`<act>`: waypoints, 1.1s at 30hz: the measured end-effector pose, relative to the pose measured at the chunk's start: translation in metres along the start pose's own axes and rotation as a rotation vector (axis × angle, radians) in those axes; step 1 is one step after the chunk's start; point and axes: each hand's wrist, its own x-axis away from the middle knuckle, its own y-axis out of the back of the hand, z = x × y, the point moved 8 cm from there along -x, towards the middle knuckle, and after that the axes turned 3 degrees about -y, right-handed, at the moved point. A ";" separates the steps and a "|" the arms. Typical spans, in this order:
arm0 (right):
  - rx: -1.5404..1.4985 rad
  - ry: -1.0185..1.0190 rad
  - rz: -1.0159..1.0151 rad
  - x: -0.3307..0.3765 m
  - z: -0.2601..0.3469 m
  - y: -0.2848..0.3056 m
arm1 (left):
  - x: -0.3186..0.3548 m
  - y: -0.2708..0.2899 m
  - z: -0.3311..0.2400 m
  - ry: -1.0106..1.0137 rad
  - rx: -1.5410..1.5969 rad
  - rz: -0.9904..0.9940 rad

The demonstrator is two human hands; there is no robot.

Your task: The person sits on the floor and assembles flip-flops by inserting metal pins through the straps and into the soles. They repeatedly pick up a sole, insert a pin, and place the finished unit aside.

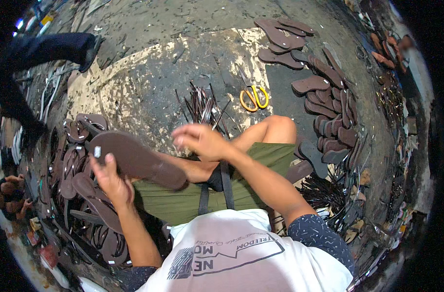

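You are holding a brown sandal sole [134,158] flat across your lap, over your green shorts [217,192]. Your left hand [111,181] is gripping the sole from underneath at its near edge. Your right hand [200,141] is hovering just beyond the sole's toe end, fingers loosely spread and grasping nothing. Left of the sole, a heap of finished strapped sandals [85,204] is lying on the floor. Beyond the sole, a bundle of dark straps [202,104] is lying near orange-handled scissors [253,97]. Well right of the sole, bare brown soles [324,92] are lying in overlapping rows. Far left of the sole, another person's dark-trousered leg [46,51] is showing.
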 end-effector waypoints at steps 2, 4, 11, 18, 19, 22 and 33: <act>0.338 -0.142 -0.480 -0.020 -0.030 0.078 | 0.014 0.015 -0.025 -0.060 -0.109 -0.047; 0.678 -0.280 -0.758 -0.026 -0.084 0.132 | 0.030 0.029 -0.025 -0.036 -0.240 0.010; 0.364 -0.178 -0.785 -0.025 -0.104 0.159 | 0.051 0.015 -0.043 -0.401 -0.897 -0.052; 0.127 0.022 -0.559 0.004 0.009 0.103 | 0.035 -0.101 -0.026 -0.287 -0.502 0.374; 0.184 0.069 -0.533 0.011 0.035 0.085 | 0.033 -0.118 -0.017 -0.307 -0.530 0.460; 0.325 0.188 -0.449 0.039 0.081 0.050 | 0.025 -0.156 0.013 -0.046 -0.292 0.517; 0.461 0.291 -0.774 0.048 0.067 0.098 | 0.032 -0.167 0.021 0.093 -0.248 0.451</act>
